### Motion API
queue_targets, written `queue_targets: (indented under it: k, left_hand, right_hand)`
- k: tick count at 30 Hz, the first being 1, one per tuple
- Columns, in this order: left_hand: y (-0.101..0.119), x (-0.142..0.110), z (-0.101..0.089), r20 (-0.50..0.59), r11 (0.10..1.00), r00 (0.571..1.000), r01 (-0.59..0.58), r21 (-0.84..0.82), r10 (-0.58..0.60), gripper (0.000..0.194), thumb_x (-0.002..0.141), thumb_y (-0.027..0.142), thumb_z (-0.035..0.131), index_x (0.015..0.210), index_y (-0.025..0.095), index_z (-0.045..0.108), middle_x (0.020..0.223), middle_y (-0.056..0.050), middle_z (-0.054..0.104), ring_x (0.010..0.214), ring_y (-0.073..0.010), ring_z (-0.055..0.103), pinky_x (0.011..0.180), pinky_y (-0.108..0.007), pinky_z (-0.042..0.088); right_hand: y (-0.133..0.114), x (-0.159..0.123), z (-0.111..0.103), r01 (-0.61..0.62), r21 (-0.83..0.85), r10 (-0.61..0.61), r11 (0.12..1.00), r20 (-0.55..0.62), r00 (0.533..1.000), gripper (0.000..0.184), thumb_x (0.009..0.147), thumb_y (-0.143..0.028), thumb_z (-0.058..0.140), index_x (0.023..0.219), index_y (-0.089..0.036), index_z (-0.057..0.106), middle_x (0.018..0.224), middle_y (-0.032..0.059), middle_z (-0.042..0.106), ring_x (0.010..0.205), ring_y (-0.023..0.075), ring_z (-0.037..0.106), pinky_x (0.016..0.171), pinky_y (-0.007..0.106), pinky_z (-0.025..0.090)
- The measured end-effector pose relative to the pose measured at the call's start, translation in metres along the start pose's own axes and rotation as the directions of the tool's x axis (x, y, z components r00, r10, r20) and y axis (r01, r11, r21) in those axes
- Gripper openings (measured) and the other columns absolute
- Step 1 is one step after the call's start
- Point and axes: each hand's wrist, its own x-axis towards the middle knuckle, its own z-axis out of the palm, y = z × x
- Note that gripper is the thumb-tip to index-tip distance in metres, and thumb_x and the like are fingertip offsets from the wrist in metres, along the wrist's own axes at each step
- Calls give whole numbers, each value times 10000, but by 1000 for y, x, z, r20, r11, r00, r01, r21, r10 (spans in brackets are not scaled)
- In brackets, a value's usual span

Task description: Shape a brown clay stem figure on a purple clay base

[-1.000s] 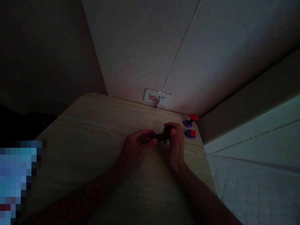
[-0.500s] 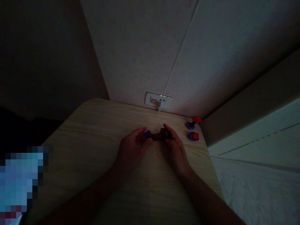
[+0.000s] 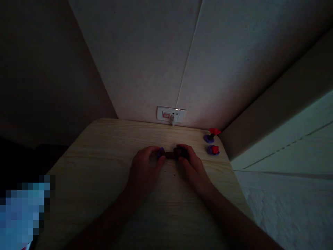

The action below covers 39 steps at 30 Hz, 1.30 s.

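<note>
The room is dim. A small dark brown piece (image 3: 171,155) with a purple end lies on the light wooden table (image 3: 104,163), held between both hands. My left hand (image 3: 144,167) pinches its purple end with curled fingers. My right hand (image 3: 191,166) grips its darker right end, fingers closed over it. Both wrists rest low on the tabletop.
Two small purple-and-red figures (image 3: 211,134) (image 3: 213,150) stand at the table's far right corner. A white wall socket (image 3: 170,114) with a plug sits just behind the table's back edge. A pale bed surface (image 3: 286,194) lies to the right. Dark floor lies to the left.
Both hands have lowered the piece onto the tabletop and flattened down around it. The view has tilted slightly, so the socket and the figures sit lower in the frame.
</note>
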Motion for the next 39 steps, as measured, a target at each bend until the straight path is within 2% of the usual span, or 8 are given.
queue_targets:
  k: [5,9,13,19,24,28,33,39]
  left_hand:
    - [-1,1,1,-9,997,998,-66,26,67,213,865,276,668,1060,193,687,1077,-77,714,1026,-256,650,969,-434,496]
    - [-1,1,0,-1,997,998,-56,50,56,225,875,293,657,1076,197,683,1092,-77,710,1034,-257,650,986,-435,491]
    - [-1,1,-2,-4,995,997,-76,67,77,238,864,307,658,1076,203,686,1092,-79,716,1043,-263,662,996,-432,500]
    - [-1,1,-5,23,990,994,-108,89,106,301,828,307,693,1110,210,723,1102,-85,731,1050,-276,680,1000,-439,520]
    - [-3,1,-8,51,984,992,-120,134,114,350,836,331,720,1158,196,740,1099,-88,728,1016,-259,693,972,-419,540]
    - [-5,1,-8,50,977,989,-147,156,141,354,856,349,724,1165,179,747,1055,-88,737,967,-245,700,930,-404,552]
    - [-5,1,-7,27,971,988,-154,183,151,345,850,329,734,1168,194,741,1062,-76,751,980,-243,704,941,-391,548]
    - [-6,1,-6,3,959,976,-214,187,217,330,824,271,746,1144,189,758,1024,-65,756,936,-221,714,905,-367,570]
  right_hand:
    - [6,-2,-4,40,-76,-42,996,-27,999,501,828,-198,564,1328,-220,581,1321,101,678,1242,280,623,1130,522,444]
    - [9,-1,-12,69,-79,-67,994,31,997,623,795,-144,572,1414,-208,542,1422,128,626,1336,289,580,1172,541,413]
    - [6,3,-24,156,-80,-148,984,97,984,713,773,-90,625,1465,-207,498,1424,137,622,1317,272,601,1153,508,445]
    - [7,8,-30,359,-157,-329,920,186,926,583,859,-148,704,1412,-275,570,1323,100,676,1208,248,651,1059,476,522]
    - [14,8,-25,383,-203,-358,901,151,921,524,891,-170,702,1394,-254,580,1272,104,692,1169,246,661,1030,460,538]
    - [13,5,-23,403,-251,-368,880,175,913,525,915,-204,683,1422,-252,551,1234,116,680,1125,252,666,992,460,561]
    - [11,3,-21,476,-315,-423,821,224,878,473,946,-246,643,1411,-219,564,1218,143,657,1089,254,660,952,441,582]
    - [15,6,-17,521,-380,-471,764,223,854,399,951,-286,653,1331,-179,599,1196,162,660,1080,282,645,941,468,582]
